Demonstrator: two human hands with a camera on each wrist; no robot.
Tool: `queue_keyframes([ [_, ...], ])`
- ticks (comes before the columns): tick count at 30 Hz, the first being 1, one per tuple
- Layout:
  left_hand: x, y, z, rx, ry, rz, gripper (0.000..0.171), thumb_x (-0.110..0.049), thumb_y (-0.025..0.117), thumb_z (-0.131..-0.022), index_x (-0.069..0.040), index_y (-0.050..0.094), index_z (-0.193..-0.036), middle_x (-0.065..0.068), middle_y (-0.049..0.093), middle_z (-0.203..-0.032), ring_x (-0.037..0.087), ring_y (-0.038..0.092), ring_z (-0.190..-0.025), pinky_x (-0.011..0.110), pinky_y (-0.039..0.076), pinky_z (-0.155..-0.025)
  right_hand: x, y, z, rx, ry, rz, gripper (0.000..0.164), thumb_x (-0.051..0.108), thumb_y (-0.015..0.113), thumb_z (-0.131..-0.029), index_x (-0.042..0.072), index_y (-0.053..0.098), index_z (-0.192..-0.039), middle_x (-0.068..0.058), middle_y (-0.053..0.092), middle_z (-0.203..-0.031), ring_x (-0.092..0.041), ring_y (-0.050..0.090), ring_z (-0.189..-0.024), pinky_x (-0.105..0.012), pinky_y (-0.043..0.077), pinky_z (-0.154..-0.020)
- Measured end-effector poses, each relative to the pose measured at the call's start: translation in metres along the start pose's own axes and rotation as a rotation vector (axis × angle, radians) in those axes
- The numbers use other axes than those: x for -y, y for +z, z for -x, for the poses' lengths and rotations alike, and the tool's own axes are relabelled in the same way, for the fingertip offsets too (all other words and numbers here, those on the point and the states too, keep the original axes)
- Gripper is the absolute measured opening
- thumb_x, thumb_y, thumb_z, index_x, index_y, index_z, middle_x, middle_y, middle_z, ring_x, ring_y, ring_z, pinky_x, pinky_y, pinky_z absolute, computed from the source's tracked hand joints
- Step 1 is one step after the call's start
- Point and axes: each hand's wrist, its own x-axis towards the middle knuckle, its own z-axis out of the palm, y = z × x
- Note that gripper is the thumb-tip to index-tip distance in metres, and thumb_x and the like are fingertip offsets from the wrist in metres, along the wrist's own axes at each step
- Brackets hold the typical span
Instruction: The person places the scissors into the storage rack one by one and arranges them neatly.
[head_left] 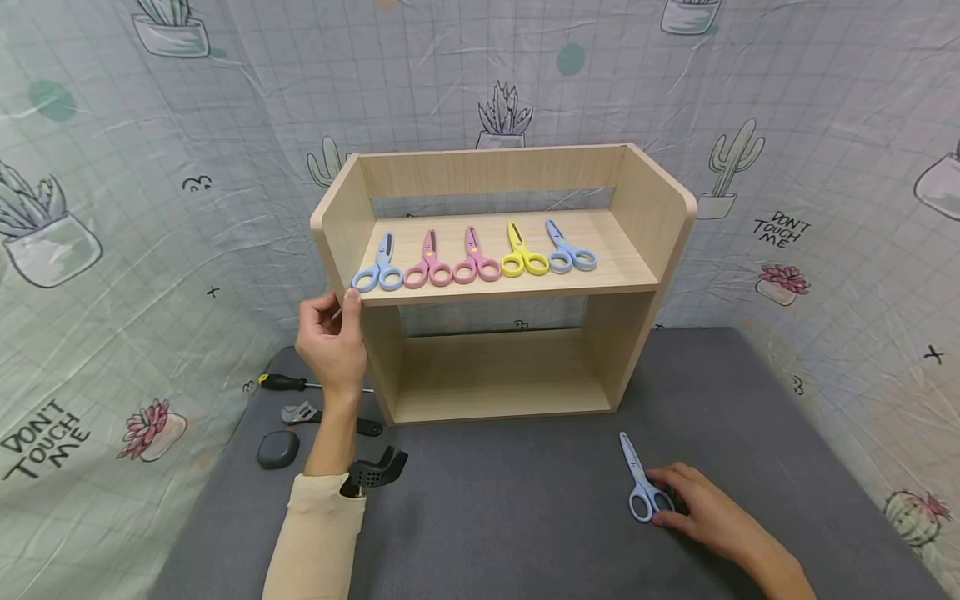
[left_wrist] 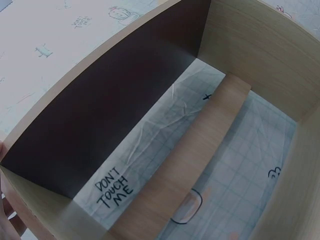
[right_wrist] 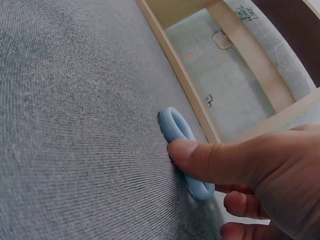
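Note:
My left hand grips the left front edge of the wooden shelf, with the thumb at the front and the fingers curled at the side panel. In the left wrist view, part of this hand shows at the left edge. My right hand pinches a pair of light blue scissors by the handles, low over the table, blades pointing toward the shelf. In the right wrist view, the thumb presses on the blue handle loops. The blades are hidden there.
On the upper board lie blue scissors, two pink pairs, a yellow pair and another blue pair. Left of the shelf are a screwdriver, an adjustable wrench and a dark rounded case on the grey table.

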Motion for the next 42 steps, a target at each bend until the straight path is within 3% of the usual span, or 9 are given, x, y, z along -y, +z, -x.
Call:
queue_keyframes([
  [4,-0.0002,0.0001,-0.0004,-0.004,-0.001,0.006,0.023,-0.019,0.077,-0.088,-0.002,0.066,-0.099,0.001,0.068,-0.098,0.012,0.072,-0.092,0.025,0.058,-0.085,-0.0001,0.0,-0.0003,0.0,0.001,-0.004,0.05,0.021,0.087,-0.074,0.001,0.068,-0.115,0.002,0.065,-0.102,0.0,0.055,-0.088,-0.024,0.048,-0.07],
  [15,-0.0008,-0.0002,0.0003,0.0,-0.001,0.006,0.024,-0.019,0.076,-0.088,-0.001,0.065,-0.099,0.002,0.068,-0.098,0.012,0.072,-0.091,0.024,0.058,-0.084,0.0054,-0.0025,-0.0014,0.041,0.098,-0.003,0.043,0.021,0.087,-0.072,0.003,0.069,-0.107,0.008,0.059,-0.092,0.009,0.046,-0.073,-0.019,0.043,-0.057],
  [22,-0.0007,0.0004,-0.0001,-0.003,0.005,-0.002,0.024,-0.021,0.076,-0.088,-0.002,0.066,-0.099,0.001,0.068,-0.098,0.012,0.072,-0.09,0.023,0.058,-0.083,0.0033,-0.0017,-0.0028,-0.033,0.014,-0.005,0.043,0.011,0.088,-0.066,0.001,0.07,-0.104,0.007,0.056,-0.089,0.008,0.042,-0.071,-0.016,0.038,-0.056],
  [27,-0.001,0.0004,-0.0003,-0.005,-0.002,-0.007,0.025,-0.02,0.077,-0.088,-0.002,0.066,-0.1,0.001,0.068,-0.098,0.011,0.072,-0.091,0.023,0.058,-0.083,-0.0006,-0.0017,-0.0023,-0.041,-0.029,-0.031,0.044,0.009,0.088,-0.066,-0.001,0.07,-0.105,0.005,0.058,-0.089,0.007,0.044,-0.073,-0.015,0.038,-0.057],
  [33,0.0005,-0.0003,0.0006,-0.002,-0.019,-0.011,0.026,-0.017,0.075,-0.089,0.003,0.064,-0.102,0.0,0.067,-0.098,0.011,0.071,-0.092,0.025,0.058,-0.085,-0.0022,-0.0041,-0.0025,-0.018,-0.025,-0.088,0.043,0.013,0.088,-0.069,-0.002,0.069,-0.105,0.002,0.062,-0.087,0.008,0.044,-0.072,-0.016,0.038,-0.055],
  [42,-0.0008,0.0008,0.0007,-0.005,-0.035,-0.033,0.03,-0.015,0.073,-0.09,0.009,0.062,-0.105,-0.003,0.066,-0.097,0.01,0.069,-0.091,0.025,0.057,-0.087,0.0055,-0.0053,-0.006,-0.1,0.005,-0.086,0.032,0.011,0.087,-0.072,0.003,0.073,-0.1,0.017,0.053,-0.076,0.012,0.043,-0.067,-0.012,0.036,-0.053],
])
